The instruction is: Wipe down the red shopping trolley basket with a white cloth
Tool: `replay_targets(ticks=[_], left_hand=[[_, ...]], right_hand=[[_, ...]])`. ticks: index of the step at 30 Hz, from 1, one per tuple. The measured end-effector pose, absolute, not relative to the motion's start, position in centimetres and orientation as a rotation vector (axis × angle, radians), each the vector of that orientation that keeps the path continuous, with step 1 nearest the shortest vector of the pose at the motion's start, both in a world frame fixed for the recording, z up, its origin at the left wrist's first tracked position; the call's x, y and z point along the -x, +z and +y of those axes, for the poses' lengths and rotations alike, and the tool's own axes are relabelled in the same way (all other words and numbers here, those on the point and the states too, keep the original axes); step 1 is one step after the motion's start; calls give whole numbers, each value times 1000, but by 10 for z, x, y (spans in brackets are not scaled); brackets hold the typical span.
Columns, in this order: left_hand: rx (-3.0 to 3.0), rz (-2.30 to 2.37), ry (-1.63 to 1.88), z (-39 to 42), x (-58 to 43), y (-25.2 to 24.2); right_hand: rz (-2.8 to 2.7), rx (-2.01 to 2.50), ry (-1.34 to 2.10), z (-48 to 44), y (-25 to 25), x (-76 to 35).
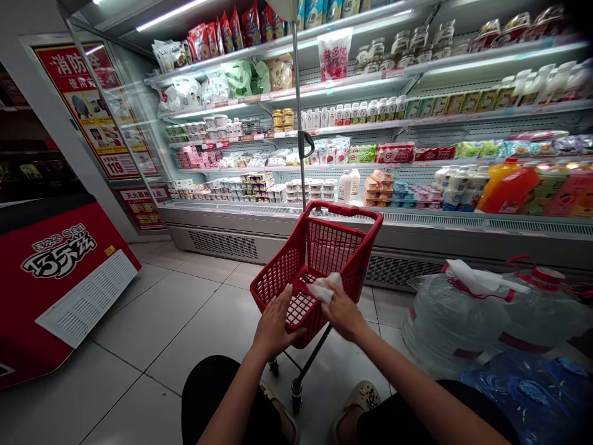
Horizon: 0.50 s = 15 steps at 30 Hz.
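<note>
A red plastic shopping cart (336, 247) with lattice walls stands between my knees and the chiller. My left hand (277, 324) rests against the near left rim of its basket, fingers stretched out and thumb apart, holding nothing. A crumpled white wipe (327, 288) is pinched in my right hand (343, 312), over the near right side of the basket. Whether the wipe touches the plastic I cannot tell. The basket's lattice floor (301, 306) shows between the hands. Below it are the cart's dark legs and a caster wheel (296, 389).
A lit chiller (278, 213) with stocked shelves spans the back. At left stands a red freezer chest (65, 278). Large water jugs (456, 321), with a white cloth (482, 278) on top, and blue-tinted bottles (528, 395) crowd the right. My feet are beside the cart's wheels.
</note>
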<state>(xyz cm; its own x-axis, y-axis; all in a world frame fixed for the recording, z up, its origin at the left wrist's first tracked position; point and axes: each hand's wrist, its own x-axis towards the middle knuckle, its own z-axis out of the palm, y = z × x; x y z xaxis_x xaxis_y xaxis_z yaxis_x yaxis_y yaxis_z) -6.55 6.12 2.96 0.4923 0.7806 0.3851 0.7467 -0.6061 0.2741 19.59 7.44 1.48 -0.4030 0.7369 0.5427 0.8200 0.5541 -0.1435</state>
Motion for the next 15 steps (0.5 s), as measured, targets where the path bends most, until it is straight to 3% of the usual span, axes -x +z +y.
replay_targets(ticks=[6, 15], left_hand=[[-2658, 1339, 738, 59, 67, 29], [-2656, 1328, 725, 55, 62, 32]], right_hand=[[-2404, 1000, -116, 29, 12, -147], [-2427, 1052, -31, 42, 33, -162]])
